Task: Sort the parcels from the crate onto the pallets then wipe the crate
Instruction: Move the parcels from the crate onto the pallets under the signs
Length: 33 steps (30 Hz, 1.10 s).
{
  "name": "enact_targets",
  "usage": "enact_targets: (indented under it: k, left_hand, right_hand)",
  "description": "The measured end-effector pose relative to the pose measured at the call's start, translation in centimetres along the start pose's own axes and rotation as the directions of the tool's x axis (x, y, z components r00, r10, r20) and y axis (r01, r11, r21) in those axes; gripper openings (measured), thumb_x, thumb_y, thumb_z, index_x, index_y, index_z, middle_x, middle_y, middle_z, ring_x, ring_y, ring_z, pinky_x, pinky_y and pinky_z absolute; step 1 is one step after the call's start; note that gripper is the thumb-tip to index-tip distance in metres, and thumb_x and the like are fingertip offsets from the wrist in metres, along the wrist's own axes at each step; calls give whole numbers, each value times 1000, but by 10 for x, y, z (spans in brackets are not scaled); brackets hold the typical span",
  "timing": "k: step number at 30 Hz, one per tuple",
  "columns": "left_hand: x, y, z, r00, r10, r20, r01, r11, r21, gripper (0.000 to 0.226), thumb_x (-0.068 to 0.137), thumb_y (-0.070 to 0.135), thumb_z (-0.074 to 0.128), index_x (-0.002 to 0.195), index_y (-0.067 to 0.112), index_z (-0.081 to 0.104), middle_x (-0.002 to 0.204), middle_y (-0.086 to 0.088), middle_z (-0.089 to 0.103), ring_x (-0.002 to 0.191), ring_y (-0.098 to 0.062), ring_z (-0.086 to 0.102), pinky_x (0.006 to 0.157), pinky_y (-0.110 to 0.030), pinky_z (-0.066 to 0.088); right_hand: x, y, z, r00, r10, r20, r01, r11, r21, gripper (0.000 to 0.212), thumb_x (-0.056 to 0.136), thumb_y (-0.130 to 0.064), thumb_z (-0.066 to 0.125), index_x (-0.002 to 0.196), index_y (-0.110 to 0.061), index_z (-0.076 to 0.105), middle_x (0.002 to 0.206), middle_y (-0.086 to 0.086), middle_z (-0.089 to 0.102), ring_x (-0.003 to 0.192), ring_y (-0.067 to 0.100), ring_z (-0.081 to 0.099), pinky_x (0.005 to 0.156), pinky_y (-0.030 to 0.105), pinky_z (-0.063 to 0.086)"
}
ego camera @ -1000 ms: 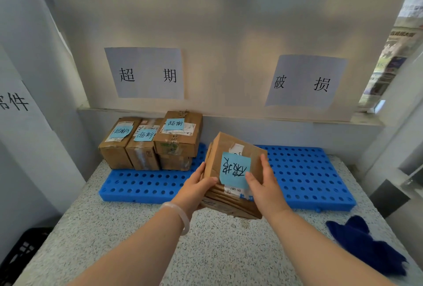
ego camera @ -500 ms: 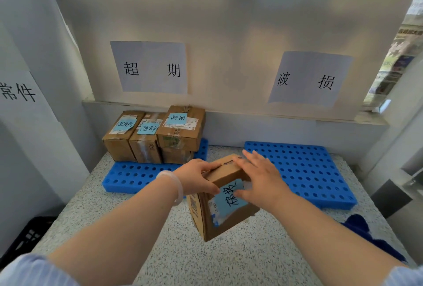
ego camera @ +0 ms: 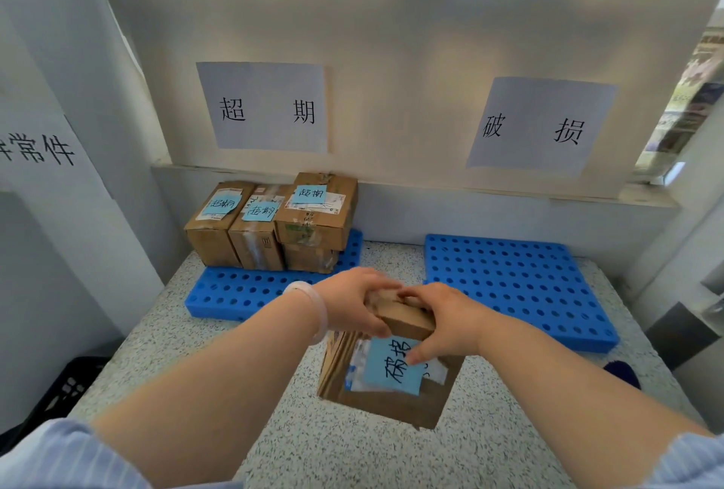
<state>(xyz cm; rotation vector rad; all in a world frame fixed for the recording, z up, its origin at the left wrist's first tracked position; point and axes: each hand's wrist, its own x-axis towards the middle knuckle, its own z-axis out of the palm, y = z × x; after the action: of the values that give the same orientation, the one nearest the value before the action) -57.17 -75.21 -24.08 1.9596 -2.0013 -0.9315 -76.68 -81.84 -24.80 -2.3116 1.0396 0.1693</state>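
Head cam — speckled counter (ego camera: pixel 391 457), blue pallets (ego camera: pixel 529 292), wall signs (ego camera: pixel 270 108), L hand (ego camera: pixel 348 300), R hand (ego camera: pixel 442 320) grip parcel (ego camera: pixel 391 406)

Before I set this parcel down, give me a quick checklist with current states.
1. Grip: left hand and right hand both hold the parcel: ok.
2. Its blue note reads 破损, matching the right sign: ok.
3. Right pallet under that sign shows free room: ok.
4. Stacked parcels sit on the left pallet, off the path: ok.
5. Parcel's underside condition: cannot tell.
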Motion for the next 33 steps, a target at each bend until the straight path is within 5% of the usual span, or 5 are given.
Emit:
enact_targets:
  k: [4,10,15,24,33]
  left_hand:
    - [-7,-15,11,946,-101,-308,41,980,-195,100,78,49,76,152,48,8,163,7,9,150,-17,11,120,-46,21]
    - [-22,-26,58,878,-306,-369,159,912,-377,101,73,56,76,135,70,-3,163,10,-11,151,-25,3,117,-55,24]
    - [-28,-31,75,913,-306,-271,123,838,-532,111,71,52,80,136,67,-8,154,8,22,137,-19,34,111,-47,39]
    - [-50,-49,69,878,-401,-261,145,742,-654,119,75,32,83,147,54,-9,142,13,29,122,-11,41,95,-26,47]
    - [-74,-104,53,837,-491,-240,224,708,-670,116,77,30,82,146,58,-8,153,9,26,129,-18,42,104,-38,46]
  right_hand:
    - [5,21,5,982,188,-4,-177,935,307,106,51,-55,89,142,-36,37,118,-9,59,99,13,65,89,39,57]
    - [6,29,21,921,388,26,-317,710,629,94,66,-48,87,142,-28,35,113,1,67,84,17,73,74,35,60]
    - [10,24,36,900,429,82,-341,575,744,77,72,-60,78,132,-27,42,117,1,64,102,23,64,88,46,56]
    - [31,-15,64,978,199,-61,-117,770,627,71,92,-52,58,152,-34,25,122,-13,58,109,11,55,96,33,47]
    - [58,-60,102,995,23,-98,34,840,542,96,94,-46,58,138,-57,-26,144,-10,36,127,13,43,109,38,40]
